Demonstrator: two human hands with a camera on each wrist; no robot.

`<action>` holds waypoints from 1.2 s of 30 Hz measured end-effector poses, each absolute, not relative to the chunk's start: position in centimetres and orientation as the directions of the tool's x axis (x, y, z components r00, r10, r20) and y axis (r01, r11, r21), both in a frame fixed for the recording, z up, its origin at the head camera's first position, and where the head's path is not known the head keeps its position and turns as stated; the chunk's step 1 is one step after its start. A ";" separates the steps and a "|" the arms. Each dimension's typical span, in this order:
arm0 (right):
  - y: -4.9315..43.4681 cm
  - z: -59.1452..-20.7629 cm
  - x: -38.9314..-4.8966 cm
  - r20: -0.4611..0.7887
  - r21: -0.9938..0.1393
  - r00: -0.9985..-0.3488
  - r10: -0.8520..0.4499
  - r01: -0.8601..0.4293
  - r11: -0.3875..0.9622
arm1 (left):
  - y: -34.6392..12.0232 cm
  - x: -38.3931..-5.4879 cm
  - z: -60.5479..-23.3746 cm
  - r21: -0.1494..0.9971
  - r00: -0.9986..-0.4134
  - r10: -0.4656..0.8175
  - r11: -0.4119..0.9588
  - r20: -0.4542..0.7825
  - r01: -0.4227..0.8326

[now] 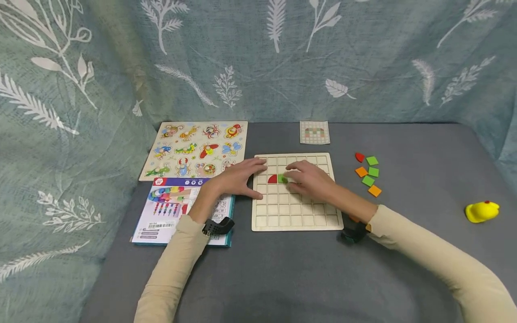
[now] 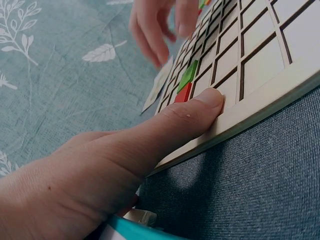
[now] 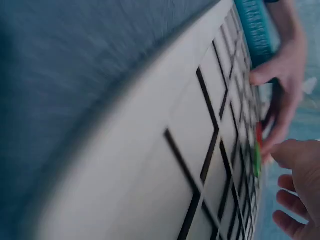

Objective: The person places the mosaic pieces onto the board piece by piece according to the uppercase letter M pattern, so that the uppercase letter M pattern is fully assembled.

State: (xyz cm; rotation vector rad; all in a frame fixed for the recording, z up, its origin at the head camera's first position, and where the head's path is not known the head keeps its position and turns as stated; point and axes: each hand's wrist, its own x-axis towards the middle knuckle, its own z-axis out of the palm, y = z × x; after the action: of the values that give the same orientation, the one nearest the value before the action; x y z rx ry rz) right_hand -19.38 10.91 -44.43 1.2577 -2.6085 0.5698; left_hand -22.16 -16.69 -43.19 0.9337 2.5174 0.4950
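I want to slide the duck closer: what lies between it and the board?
In the head view, loose red, green and orange tiles lie between board and duck; the right sleeve reaches across, and bare table separates tiles from duck.

Grid board [image 1: 296,215]: pale wood, lying flat
Red quarter-round [image 1: 272,179]: in an upper-left cell
Green tile [image 1: 280,178]: just beside the red

Head pic: soft, even light, fairly sharp; faint shadow nr R edge of board [image 1: 284,210]. L wrist: dark shadow off board edge. R wrist: dim, bluish, near edge v. blurred.
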 end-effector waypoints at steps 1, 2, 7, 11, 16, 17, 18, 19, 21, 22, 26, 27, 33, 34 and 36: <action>11.6 -44.4 -19.0 0.333 -0.256 -0.631 -0.700 -0.775 0.577 | -16.7 -22.1 -43.2 0.456 -0.694 0.674 0.715 -0.251 0.530; 12.5 -44.3 -18.7 0.336 -0.251 -0.643 -0.688 -0.765 0.593 | -16.7 -22.1 -43.3 0.453 -0.696 0.673 0.717 -0.252 0.530; 17.8 -44.6 -17.8 0.351 -0.235 -0.708 -0.613 -0.701 0.674 | -16.8 -22.1 -43.3 0.452 -0.696 0.671 0.720 -0.256 0.528; 21.4 -44.6 -17.5 0.318 -0.249 -0.790 -0.524 -0.603 0.758 | -16.9 -22.1 -43.2 0.450 -0.698 0.668 0.723 -0.259 0.525; 23.8 -44.3 -17.1 0.283 -0.257 -0.845 -0.453 -0.522 0.813 | -16.8 -22.1 -43.2 0.463 -0.690 0.678 0.712 -0.255 0.528; 24.1 -44.3 -17.1 0.278 -0.256 -0.850 -0.447 -0.514 0.819 | -16.8 -22.1 -43.2 0.465 -0.689 0.679 0.710 -0.255 0.529; 24.2 -44.2 -17.0 0.273 -0.257 -0.855 -0.442 -0.507 0.823 | -16.8 -22.1 -43.2 0.465 -0.688 0.680 0.709 -0.253 0.530; 24.4 -44.1 -17.0 0.270 -0.257 -0.858 -0.437 -0.502 0.826 | -16.8 -22.1 -43.2 0.465 -0.689 0.679 0.710 -0.254 0.529; 24.6 -44.0 -17.0 0.264 -0.255 -0.862 -0.432 -0.495 0.831 | -16.8 -22.1 -43.3 0.464 -0.691 0.678 0.710 -0.250 0.529; 24.7 -44.0 -17.1 0.261 -0.256 -0.864 -0.431 -0.492 0.832 | -16.8 -22.1 -43.3 0.465 -0.692 0.677 0.711 -0.250 0.527; 25.0 -43.8 -17.3 0.254 -0.258 -0.865 -0.432 -0.491 0.832 | -16.7 -22.2 -43.1 0.473 -0.694 0.674 0.712 -0.252 0.519; 25.1 -43.8 -17.4 0.253 -0.260 -0.866 -0.432 -0.491 0.832 | -16.7 -22.2 -43.0 0.476 -0.694 0.673 0.712 -0.255 0.516; 25.5 -43.6 -17.8 0.246 -0.265 -0.867 -0.434 -0.491 0.830 | -16.5 -22.2 -42.9 0.484 -0.697 0.666 0.717 -0.265 0.501; 25.5 -43.6 -17.8 0.247 -0.266 -0.866 -0.435 -0.492 0.829 | -16.5 -22.2 -42.9 0.482 -0.699 0.664 0.720 -0.266 0.500; 25.6 -43.6 -18.0 0.247 -0.264 -0.864 -0.438 -0.495 0.827 | -16.5 -22.2 -42.8 0.483 -0.701 0.661 0.722 -0.269 0.496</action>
State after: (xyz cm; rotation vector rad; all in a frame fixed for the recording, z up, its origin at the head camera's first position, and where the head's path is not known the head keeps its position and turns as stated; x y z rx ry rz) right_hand -17.96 25.64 -43.59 0.7300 -2.8329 0.4808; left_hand -22.19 -16.45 -42.84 0.8884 2.4999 0.5281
